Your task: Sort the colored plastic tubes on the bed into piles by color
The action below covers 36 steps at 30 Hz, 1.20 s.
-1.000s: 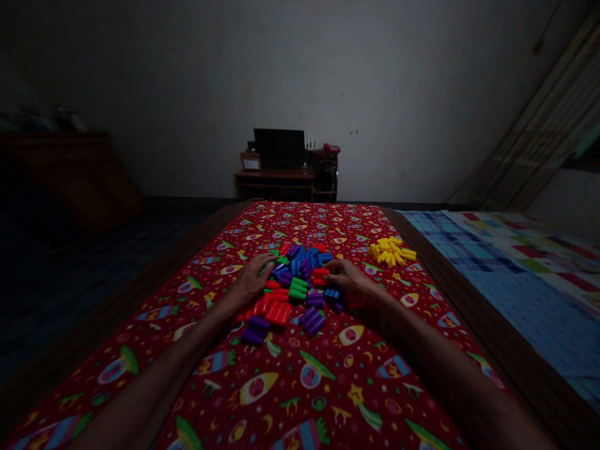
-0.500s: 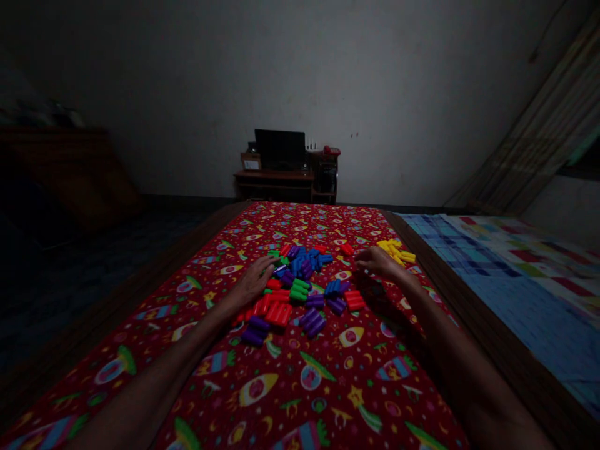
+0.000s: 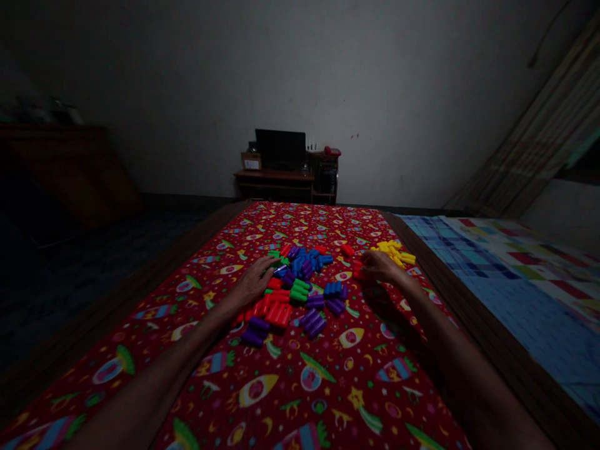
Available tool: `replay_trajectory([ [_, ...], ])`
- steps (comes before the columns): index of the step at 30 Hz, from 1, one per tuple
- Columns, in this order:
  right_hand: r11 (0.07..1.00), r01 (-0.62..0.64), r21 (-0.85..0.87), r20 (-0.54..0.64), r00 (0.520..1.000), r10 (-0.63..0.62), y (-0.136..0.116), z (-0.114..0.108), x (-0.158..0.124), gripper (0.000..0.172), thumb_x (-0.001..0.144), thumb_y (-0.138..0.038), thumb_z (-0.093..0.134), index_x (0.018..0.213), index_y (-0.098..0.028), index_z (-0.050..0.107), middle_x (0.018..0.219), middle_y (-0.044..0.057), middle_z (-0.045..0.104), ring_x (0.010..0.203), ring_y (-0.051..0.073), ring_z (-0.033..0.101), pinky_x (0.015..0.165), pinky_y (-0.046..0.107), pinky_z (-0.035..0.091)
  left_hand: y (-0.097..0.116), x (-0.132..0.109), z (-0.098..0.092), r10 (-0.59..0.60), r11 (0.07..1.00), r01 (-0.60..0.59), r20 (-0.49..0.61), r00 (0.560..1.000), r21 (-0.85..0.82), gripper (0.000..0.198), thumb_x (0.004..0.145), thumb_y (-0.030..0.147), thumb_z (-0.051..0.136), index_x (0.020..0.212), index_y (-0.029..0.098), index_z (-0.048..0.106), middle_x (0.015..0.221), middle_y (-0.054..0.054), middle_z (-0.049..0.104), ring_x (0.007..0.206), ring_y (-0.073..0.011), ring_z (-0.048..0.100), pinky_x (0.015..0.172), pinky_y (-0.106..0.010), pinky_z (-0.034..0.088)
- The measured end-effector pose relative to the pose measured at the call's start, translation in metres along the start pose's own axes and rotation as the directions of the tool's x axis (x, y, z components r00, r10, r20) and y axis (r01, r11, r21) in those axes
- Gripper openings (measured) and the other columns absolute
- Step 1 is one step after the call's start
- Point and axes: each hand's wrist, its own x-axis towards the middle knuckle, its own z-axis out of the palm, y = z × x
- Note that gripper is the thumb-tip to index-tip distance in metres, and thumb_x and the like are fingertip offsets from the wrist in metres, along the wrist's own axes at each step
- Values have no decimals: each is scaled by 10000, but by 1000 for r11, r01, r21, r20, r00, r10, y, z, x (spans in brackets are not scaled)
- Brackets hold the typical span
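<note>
Ribbed plastic blocks in several colours lie in a loose pile on a red patterned cloth (image 3: 290, 387). My left hand (image 3: 255, 278) rests at the pile's left side, fingers stretched out beside green blocks (image 3: 276, 256). Red blocks (image 3: 279, 314) and a purple block (image 3: 255, 331) lie near its wrist. Pinched in the fingers of my right hand (image 3: 380, 265) is a red block (image 3: 359, 270), partly hidden by them. Just behind that hand is a group of yellow blocks (image 3: 396, 251). Blue blocks (image 3: 307, 261) fill the pile's middle.
Another red block (image 3: 347, 250) lies alone between the pile and the yellow group. Beyond the cloth, a desk (image 3: 274, 178) with a dark monitor (image 3: 280, 149) stands against the wall. At right is a blue checked sheet (image 3: 487, 281).
My right hand has picked up the red block from beside the purple and blue ones and carried it away toward the yellow group. My left hand has barely moved.
</note>
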Motion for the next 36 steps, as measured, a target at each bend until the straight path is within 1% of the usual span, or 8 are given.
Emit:
replay_trajectory([
  [2, 997, -48, 58, -161, 985, 57, 6, 9, 8, 215, 763, -160, 587, 938, -131, 709, 867, 80, 724, 745, 178, 632, 623, 234, 431, 0, 0, 0, 3, 1000, -3, -5, 1000, 0, 450, 902, 384, 359, 1198, 176, 626, 1262, -123, 615, 1184, -249, 565, 1035, -461, 445],
  [6, 980, -35, 194, -261, 962, 86, 0, 33, 24, 265, 808, -177, 498, 971, -114, 698, 874, 90, 720, 773, 197, 646, 670, 269, 466, 1, -1, -2, 11, 1000, -11, -2, 1000, 12, 442, 895, 374, 370, 1200, 181, 627, 1268, -121, 613, 1184, -252, 565, 1022, -451, 458],
  [12, 995, 10, 99, -411, 911, 31, 3, 39, 41, 406, 851, -190, 456, 1220, -107, 607, 1194, 162, 649, 1101, 255, 592, 946, 386, 448, 6, -3, -6, 7, 1000, -7, 11, 1000, 21, 458, 892, 374, 358, 1205, 168, 622, 1268, -130, 614, 1182, -258, 569, 1018, -450, 463],
  [15, 991, 98, -86, -402, 907, -125, 21, 34, 32, 427, 880, -188, 404, 1262, -117, 581, 1247, 170, 617, 1151, 265, 556, 993, 414, 419, 7, -3, -6, 7, 1000, -7, 16, 1000, 14, 463, 894, 385, 358, 1220, 178, 613, 1296, -121, 601, 1201, -254, 556, 1038, -448, 447],
  [18, 927, 156, -340, -310, 912, -267, 40, 31, 21, 423, 880, -194, 439, 1277, -128, 568, 1323, 176, 569, 1283, 294, 449, 1101, 496, 284, 5, -3, -4, -7, 1000, 6, 16, 1000, 9, 481, 888, 392, 353, 1213, 150, 614, 1292, -143, 600, 1204, -259, 553, 1049, -461, 435],
  [22, 835, 127, -536, -176, 950, -257, 55, 24, 16, 341, 928, -212, 391, 1159, -145, 634, 1373, 186, 529, 1349, 302, 383, 1136, 548, 174, -1, -1, -1, 6, 1000, -6, -17, 1000, -2, 456, 886, 395, 369, 1192, 177, 628, 1266, -123, 621, 1185, -253, 567, 1034, -460, 450],
  [32, 840, -15, -542, -222, 967, -126, 68, 8, 20, 379, 955, -269, 362, 1199, -139, 622, 1374, 207, 513, 1316, 317, 411, 1095, 514, 259, -6, -1, -1, -8, 1000, 8, 6, 1000, 10, 502, 891, 448, 342, 1196, 168, 627, 1260, -136, 617, 1187, -265, 566, 1036, -458, 449],
  [36, 896, -75, -437, -376, 920, -106, 77, 7, 19, 425, 953, -353, 377, 1274, -165, 582, 1350, 189, 531, 1280, 319, 429, 1081, 545, 259, -6, -2, -1, -18, 1000, 18, 21, 1000, 15, 522, 897, 458, 330, 1212, 155, 615, 1287, -143, 597, 1203, -262, 553, 1051, -450, 436],
])
